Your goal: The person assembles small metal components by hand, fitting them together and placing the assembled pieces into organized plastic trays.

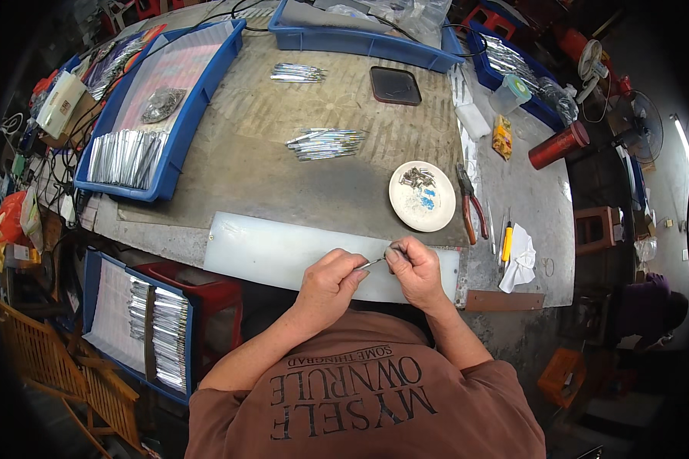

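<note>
My left hand (328,284) and my right hand (418,275) meet above the near edge of the table. A thin silvery metal rod (373,264) spans the gap between them. The left fingers pinch one end, while the right thumb and fingers close round the other end, which they hide. Under the hands lies a pale, smooth board (275,249). Just beyond the right hand sits a cream plate (435,222) with small metal parts and bits of blue on it. Further off are two piles of slim metal rods, a nearer pile (325,144) and a farther pile (298,73).
Blue trays (177,149) hold more rods at the left; another blue tray (367,44) stands at the back. Right of the plate lie red-handled pliers (478,214), a yellow-handled tool (507,243) and a white cloth (519,260). A black dish (396,86) and a red cylinder (559,145) stand farther off.
</note>
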`<state>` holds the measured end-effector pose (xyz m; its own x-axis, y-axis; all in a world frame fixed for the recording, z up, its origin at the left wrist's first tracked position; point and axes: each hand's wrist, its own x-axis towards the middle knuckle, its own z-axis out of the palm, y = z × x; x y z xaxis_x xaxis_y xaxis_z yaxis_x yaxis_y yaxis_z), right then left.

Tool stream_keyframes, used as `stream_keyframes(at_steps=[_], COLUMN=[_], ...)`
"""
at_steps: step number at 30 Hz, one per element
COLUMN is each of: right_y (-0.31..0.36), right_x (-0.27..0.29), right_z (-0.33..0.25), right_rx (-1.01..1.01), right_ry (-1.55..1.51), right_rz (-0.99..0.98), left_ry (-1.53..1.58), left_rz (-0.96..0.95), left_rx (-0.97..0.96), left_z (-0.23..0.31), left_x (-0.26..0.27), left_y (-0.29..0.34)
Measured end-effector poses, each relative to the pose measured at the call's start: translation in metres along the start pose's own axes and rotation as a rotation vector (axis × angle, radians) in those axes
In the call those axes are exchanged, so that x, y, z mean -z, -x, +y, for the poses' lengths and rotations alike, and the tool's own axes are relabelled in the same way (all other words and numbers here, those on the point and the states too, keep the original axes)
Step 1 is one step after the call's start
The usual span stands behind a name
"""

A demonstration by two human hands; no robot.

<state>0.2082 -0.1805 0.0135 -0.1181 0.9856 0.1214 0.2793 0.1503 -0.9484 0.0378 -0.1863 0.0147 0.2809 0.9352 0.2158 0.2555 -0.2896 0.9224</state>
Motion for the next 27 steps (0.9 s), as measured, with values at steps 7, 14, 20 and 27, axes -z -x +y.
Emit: stream_keyframes(at_steps=[7,14,20,27], right_y=[-0.0003,-0.0003,-0.0017,-0.0033], right_x=[-0.0013,-0.0006,0.0014,0.0019], right_z=[-0.0025,-0.0003,-0.0035,-0.0027], right_rx=[0.009,0.019,0.019,0.010], right_ry=[0.040,0.052,0.053,0.055], right_rz=[0.004,0.000,0.003,0.001], left_ry=[-0.019,-0.016,0.011,0.167], left_rz=[0.014,-0.005,-0.027,-0.141], left_rx=[-0.015,-0.006,-0.004,0.147], left_z=[-0.0013,-0.0003,0.0009,-0.0052], left_x=[-0.0007,-0.0008,-0.0004,0.0012], left_y=[0.0002,0.0006,0.0006,0.0020])
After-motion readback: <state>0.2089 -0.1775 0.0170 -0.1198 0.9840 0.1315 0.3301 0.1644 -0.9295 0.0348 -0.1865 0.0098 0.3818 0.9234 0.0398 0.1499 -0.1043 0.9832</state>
